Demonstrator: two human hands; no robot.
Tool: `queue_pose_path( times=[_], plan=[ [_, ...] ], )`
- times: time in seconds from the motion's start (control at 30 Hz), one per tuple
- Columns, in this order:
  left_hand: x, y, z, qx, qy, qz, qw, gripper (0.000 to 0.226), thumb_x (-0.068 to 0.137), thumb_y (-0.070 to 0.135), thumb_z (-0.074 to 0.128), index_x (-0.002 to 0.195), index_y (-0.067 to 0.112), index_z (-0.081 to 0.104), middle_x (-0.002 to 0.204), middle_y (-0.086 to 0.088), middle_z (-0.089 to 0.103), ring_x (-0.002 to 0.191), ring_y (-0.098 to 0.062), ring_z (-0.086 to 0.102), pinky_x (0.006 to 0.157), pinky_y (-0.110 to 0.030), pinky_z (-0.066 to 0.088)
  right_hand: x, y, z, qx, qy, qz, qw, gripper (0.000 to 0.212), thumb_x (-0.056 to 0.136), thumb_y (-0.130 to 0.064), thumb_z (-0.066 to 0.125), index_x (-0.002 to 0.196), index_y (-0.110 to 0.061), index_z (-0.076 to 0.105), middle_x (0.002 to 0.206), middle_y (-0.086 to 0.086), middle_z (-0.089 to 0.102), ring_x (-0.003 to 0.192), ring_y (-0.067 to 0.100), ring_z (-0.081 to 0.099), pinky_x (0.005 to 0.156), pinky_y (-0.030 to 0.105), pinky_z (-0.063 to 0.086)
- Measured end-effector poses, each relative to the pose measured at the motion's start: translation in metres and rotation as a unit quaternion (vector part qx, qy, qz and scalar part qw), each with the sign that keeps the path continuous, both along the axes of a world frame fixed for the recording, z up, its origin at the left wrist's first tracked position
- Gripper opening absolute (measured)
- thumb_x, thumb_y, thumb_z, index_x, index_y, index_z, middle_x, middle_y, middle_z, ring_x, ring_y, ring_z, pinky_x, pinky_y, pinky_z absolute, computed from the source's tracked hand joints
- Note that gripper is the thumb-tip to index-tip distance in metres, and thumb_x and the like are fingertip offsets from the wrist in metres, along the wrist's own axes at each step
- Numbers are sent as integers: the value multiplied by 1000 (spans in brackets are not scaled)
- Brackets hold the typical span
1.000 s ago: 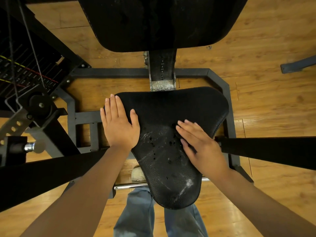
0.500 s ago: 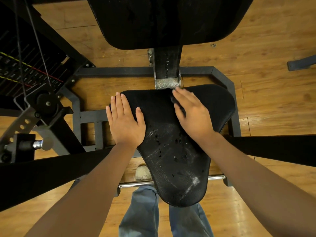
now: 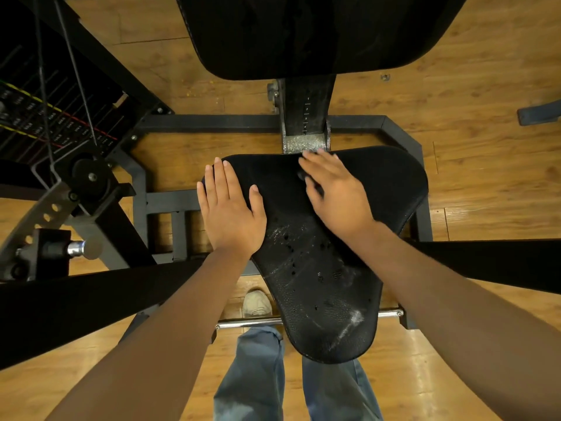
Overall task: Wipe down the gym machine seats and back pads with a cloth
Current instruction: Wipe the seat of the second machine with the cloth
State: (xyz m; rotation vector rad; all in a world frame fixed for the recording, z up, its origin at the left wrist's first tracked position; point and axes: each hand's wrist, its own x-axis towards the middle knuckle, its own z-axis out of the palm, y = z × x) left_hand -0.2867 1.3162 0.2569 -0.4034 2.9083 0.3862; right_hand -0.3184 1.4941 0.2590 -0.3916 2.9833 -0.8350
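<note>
Wood floor [image 3: 455,71]; black seat [image 3: 321,287] scuffed, white-streaked, pitted.

left hand [image 3: 232,212]: flat on seat [image 3: 328,287] edge | right hand [image 3: 335,192]: flat, seat's far end

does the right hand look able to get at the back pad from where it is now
Probably yes: the right hand lies flat at the seat's far edge, and the back pad hangs just beyond with nothing between them.

Small scale marks on the seat post [image 3: 306,110] and weight stack [image 3: 45,117] labels are too blurred to read.
</note>
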Motion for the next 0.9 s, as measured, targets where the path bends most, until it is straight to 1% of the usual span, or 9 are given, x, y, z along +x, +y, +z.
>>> queue_pose_path(
  times=[0.1,0.27,0.37,0.47,0.53,0.63,0.7,0.77,0.9],
  plan=[
    [0,-1,1,1,-3,-7,1000,70,97,46,12,156,9,5,165,-6,2,151,-20,-5,120,-34,-10,-14,-8,-1,-4,-8,-32,999,36,91,-7,60,127,-6,63,131,10,61,130,28,50,105,43,45],
    [-2,-3,2,15,-13,-15,1000,71,97,47,12,156,8,4,164,-8,1,151,-21,-5,121,-36,-9,43,9,19,-20,-23,17,999,40,94,-13,59,133,-9,58,141,6,54,134,20,46,116,33,30],
    [-2,-5,3,14,-19,-14,1000,66,102,45,16,156,8,3,165,-7,0,151,-21,-6,120,-36,-9,79,18,28,-23,-43,40,998,39,97,-21,50,134,-13,57,143,1,51,137,14,41,118,25,24],
    [-3,-5,4,11,-29,-13,999,64,105,41,22,155,8,0,165,-7,-4,151,-21,-9,120,-36,-10,71,13,23,-21,-26,44,998,38,96,-22,45,129,-11,62,139,2,55,136,17,43,117,31,28],
    [-4,-5,5,16,-30,-13,999,64,105,40,22,155,8,0,164,-7,-5,151,-20,-10,121,-36,-10,46,3,14,-18,-19,46,999,35,96,-18,48,127,-9,63,138,5,56,136,21,44,115,37,33],
    [-3,-5,7,28,-29,-14,999,64,106,40,23,156,8,0,165,-7,-5,151,-20,-10,121,-36,-10,-2,-16,6,-6,-44,8,999,35,95,-10,56,131,-9,59,142,5,53,141,23,37,108,42,41],
    [-3,-6,7,32,-31,-16,999,64,105,41,24,156,9,-1,165,-6,-5,151,-20,-10,120,-35,-11,-22,-29,5,12,-48,-26,998,38,96,-11,55,134,-12,56,145,4,50,143,21,32,106,39,42],
    [-3,-9,8,44,-31,-24,998,65,105,42,24,156,9,-1,165,-6,-5,151,-19,-11,119,-34,-12,-22,-32,5,1,-52,-48,997,41,96,-12,56,137,-12,54,146,4,49,143,19,33,109,34,38],
    [-4,-20,9,85,-40,-55,994,67,105,44,26,156,11,-2,165,-4,-7,150,-17,-12,119,-32,-12,27,-13,17,-45,-43,-28,998,44,93,-13,62,137,-11,55,145,3,49,139,17,39,115,29,30]
  ],
)
